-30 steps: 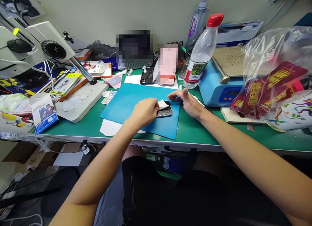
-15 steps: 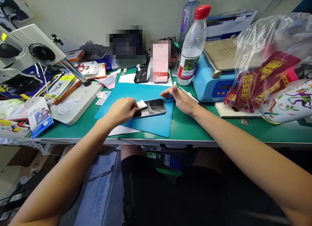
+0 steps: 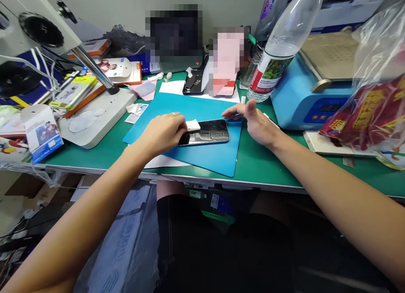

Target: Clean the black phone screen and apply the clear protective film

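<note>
A smartphone (image 3: 212, 131) lies screen up on a blue mat (image 3: 209, 158), its glossy black glass reflecting light. My left hand (image 3: 166, 133) is closed at the phone's left end, pinching a folded white wipe (image 3: 192, 125) that rests on the screen. The fingers cover that end of the phone. Off the phone's right end, my right hand (image 3: 261, 124) is open, with its thumb raised and fingers stretched toward the mat's right edge. It holds nothing and is apart from the phone. Beside this hand lies a thin white tool (image 3: 271, 119), partly hidden.
Behind the mat stand a phone with a pink screen (image 3: 228, 63) and a plastic bottle (image 3: 268, 69). A blue heating plate machine (image 3: 294, 103) and a bag of red packets (image 3: 373, 111) are on the right. The white stand base (image 3: 95, 122) and several boxes occupy the left.
The camera view has tilted and come closer, shifting objects on the right outward. My left hand still holds the wipe on the phone, and my right hand stays open beside it.
</note>
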Available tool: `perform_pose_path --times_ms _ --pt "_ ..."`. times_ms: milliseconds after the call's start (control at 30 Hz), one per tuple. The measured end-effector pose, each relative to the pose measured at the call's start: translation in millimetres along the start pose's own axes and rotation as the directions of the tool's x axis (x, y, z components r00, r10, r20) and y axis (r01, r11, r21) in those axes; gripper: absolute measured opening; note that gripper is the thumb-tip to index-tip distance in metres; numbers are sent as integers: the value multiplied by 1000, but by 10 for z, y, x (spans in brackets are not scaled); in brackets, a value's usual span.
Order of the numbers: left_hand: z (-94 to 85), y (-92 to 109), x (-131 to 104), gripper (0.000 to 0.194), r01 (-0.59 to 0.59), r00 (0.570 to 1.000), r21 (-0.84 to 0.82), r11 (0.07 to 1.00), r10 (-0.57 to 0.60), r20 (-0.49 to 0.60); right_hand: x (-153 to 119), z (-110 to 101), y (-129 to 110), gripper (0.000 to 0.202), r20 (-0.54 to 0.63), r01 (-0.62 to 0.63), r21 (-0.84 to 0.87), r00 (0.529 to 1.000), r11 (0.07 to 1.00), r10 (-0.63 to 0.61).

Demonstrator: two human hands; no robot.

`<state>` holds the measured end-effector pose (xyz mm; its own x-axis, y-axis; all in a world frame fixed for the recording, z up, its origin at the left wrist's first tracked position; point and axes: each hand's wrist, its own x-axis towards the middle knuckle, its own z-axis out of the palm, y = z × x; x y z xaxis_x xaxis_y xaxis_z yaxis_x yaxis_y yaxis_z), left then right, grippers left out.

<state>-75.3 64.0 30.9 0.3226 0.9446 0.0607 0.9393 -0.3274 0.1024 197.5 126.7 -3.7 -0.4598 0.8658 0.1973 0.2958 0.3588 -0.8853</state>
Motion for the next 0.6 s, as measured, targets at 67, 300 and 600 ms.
perform_pose_path --times_ms 67,300,600 --pt "69 82 -62 16 -40 999 -80 996 39 -22 -1 4 7 105 2 -8 5 1000 1000 8" --pt "84 106 286 13 -13 1000 -77 997 13 1 3 -2 60 100 -22 -16 22 1000 1000 16" --pt "41 -158 1 11 111 994 -178 978 -112 6 24 -17 74 97 -17 -23 15 1000 1000 23"
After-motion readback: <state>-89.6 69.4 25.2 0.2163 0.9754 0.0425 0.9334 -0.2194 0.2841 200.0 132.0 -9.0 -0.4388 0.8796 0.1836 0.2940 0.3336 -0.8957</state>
